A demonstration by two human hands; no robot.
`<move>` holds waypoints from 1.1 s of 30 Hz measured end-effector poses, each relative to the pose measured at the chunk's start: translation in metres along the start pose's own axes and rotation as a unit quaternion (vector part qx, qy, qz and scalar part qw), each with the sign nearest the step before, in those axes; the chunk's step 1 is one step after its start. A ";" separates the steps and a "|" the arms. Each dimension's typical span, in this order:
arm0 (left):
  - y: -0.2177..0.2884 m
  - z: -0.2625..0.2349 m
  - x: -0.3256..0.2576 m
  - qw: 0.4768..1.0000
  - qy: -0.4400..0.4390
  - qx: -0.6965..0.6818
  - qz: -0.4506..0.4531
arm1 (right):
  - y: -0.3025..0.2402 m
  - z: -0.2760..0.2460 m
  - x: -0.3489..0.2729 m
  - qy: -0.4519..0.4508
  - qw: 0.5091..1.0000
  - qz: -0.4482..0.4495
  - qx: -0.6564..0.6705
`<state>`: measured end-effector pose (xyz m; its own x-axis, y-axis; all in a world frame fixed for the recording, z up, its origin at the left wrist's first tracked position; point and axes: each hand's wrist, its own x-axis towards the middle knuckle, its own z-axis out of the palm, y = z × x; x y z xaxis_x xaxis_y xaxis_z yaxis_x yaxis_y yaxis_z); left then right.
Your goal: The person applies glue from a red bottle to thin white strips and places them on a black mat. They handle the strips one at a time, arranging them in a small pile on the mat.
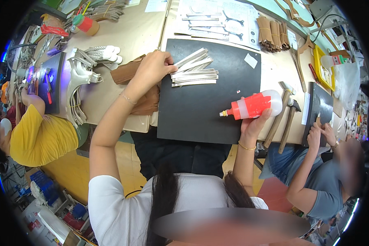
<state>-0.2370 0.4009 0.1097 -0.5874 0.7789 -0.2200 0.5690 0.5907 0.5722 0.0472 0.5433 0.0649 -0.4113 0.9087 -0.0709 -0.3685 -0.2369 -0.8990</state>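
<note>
Left arm stretched forward, bent slightly at elbow; left hand (151, 67) palm down, fingers curled, thin bracelet at wrist. Right forearm raised upright; right hand (255, 121) closed in a grip, palm up, bracelet at wrist.
</note>
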 end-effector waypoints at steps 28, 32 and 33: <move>0.034 0.037 -0.105 0.905 -0.129 -0.400 -0.070 | -0.022 0.001 -0.012 0.072 0.996 -0.017 0.039; 0.035 0.059 -0.119 0.864 -0.168 -0.461 -0.113 | -0.020 -0.003 -0.009 0.036 0.997 -0.062 -0.010; 0.033 0.063 -0.122 0.855 -0.157 -0.479 -0.117 | -0.018 -0.005 -0.009 0.020 0.996 -0.075 -0.033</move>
<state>-0.1099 0.3385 0.1061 -0.3505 0.7704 -0.5326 -0.3652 0.4112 0.8352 0.0618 0.5414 0.0798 -0.3207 0.9458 0.0509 -0.3670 -0.0745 -0.9272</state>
